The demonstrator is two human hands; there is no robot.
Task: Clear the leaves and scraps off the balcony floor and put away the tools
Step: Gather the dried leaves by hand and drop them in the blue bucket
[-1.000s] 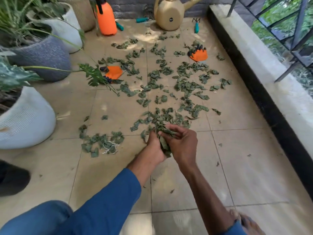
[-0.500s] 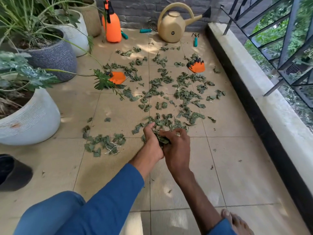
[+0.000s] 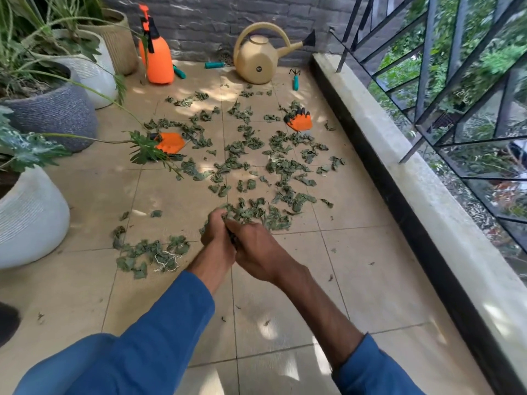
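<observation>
Now left hand (image 3: 217, 233) and right hand (image 3: 258, 249) were curled together around a wad of leaves (image 3: 232, 238), scattered leaves (image 3: 258, 213) lying just beyond.

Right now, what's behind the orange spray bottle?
A teal tool handle pokes out from behind the spray bottle, lying on the floor. The bottle covers its other end, so what tool it is cannot be told. Farther back stands the grey brick wall.

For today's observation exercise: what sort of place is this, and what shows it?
Most likely a home balcony used for gardening: a metal railing above a low ledge, potted plants along the left, and a watering can by the brick wall.
</observation>
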